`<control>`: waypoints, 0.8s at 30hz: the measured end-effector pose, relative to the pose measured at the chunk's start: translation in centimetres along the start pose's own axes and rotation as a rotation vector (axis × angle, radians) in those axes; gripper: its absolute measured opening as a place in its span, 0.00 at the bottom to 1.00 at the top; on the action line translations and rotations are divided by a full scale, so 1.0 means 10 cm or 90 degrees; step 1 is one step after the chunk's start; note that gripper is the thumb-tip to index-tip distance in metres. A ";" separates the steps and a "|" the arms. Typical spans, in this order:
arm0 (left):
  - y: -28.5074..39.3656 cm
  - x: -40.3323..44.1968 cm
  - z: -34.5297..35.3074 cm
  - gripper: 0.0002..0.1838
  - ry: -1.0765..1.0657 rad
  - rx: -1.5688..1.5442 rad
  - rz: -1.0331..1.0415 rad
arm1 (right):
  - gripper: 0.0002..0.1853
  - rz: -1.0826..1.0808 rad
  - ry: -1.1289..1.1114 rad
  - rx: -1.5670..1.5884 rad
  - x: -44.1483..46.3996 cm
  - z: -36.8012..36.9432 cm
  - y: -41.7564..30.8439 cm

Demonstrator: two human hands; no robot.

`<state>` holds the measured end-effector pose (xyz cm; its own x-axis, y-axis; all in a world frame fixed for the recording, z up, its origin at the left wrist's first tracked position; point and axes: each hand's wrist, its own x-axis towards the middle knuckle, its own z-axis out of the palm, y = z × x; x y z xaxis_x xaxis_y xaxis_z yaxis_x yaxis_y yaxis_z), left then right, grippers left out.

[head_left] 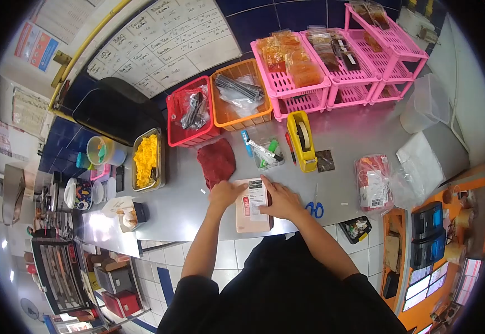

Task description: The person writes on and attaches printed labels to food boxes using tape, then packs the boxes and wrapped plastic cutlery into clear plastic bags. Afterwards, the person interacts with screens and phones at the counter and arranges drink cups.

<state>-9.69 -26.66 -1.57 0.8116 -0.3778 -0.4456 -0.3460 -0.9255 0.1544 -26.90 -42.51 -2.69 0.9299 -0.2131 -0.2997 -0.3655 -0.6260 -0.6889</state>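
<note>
A pale pink-beige cardboard box lies on the steel counter in front of me. A white printed label with a dark top band runs down its upper face, beside a small red mark. My left hand is closed at the box's upper left edge, its fingertips reaching onto the top. From the right, my right hand touches the label with thumb and index finger spread apart; its other fingers are partly hidden. A dark red cloth is just beyond my left hand. Blue-handled scissors lie right of my right hand.
Behind the box are a yellow tape dispenser and a small tray of markers. Red and orange baskets and pink racks line the back. A container of yellow food stands left, a wrapped red pack right.
</note>
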 end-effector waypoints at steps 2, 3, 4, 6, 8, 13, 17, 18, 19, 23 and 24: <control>-0.19 -0.15 0.05 0.34 0.015 0.000 0.010 | 0.59 0.011 -0.003 -0.001 -0.01 -0.01 0.01; -0.28 -0.24 0.06 0.30 0.030 -0.038 0.012 | 0.59 0.002 -0.010 0.014 0.00 0.00 0.02; -0.25 -0.32 -0.02 0.26 0.045 -0.076 0.012 | 0.58 -0.008 -0.018 0.028 0.00 0.00 0.03; -0.06 -0.37 -0.02 0.17 0.040 -0.110 0.000 | 0.59 -0.005 -0.016 0.026 0.01 0.00 0.03; 0.17 -0.37 0.07 0.17 0.258 -0.059 0.300 | 0.59 -0.009 -0.022 0.020 0.00 0.02 0.03; 0.44 -0.27 0.14 0.17 0.252 0.111 0.263 | 0.59 -0.007 -0.016 0.020 0.01 0.02 0.07; 0.91 -0.55 -0.02 0.15 0.265 -0.099 0.272 | 0.54 -0.040 0.005 0.012 -0.01 0.01 0.13; 1.10 -0.60 0.05 0.15 0.209 -0.305 0.286 | 0.54 -0.033 0.010 0.018 0.02 0.15 0.25; 1.34 -0.60 0.20 0.17 0.183 -0.377 0.296 | 0.53 -0.033 0.046 0.123 0.12 0.43 0.42; 2.15 -0.24 0.64 0.18 0.116 -0.424 0.132 | 0.47 -0.197 0.274 0.056 -0.12 0.08 0.28; 2.31 -0.18 0.58 0.18 0.004 -0.632 -0.026 | 0.46 -0.230 0.339 0.004 -0.16 0.02 0.28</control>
<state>-21.81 -47.17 -2.32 0.8179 -0.3429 -0.4621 0.2303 -0.5409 0.8090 -29.42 -43.72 -4.25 0.8870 -0.3335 0.3195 -0.0242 -0.7243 -0.6891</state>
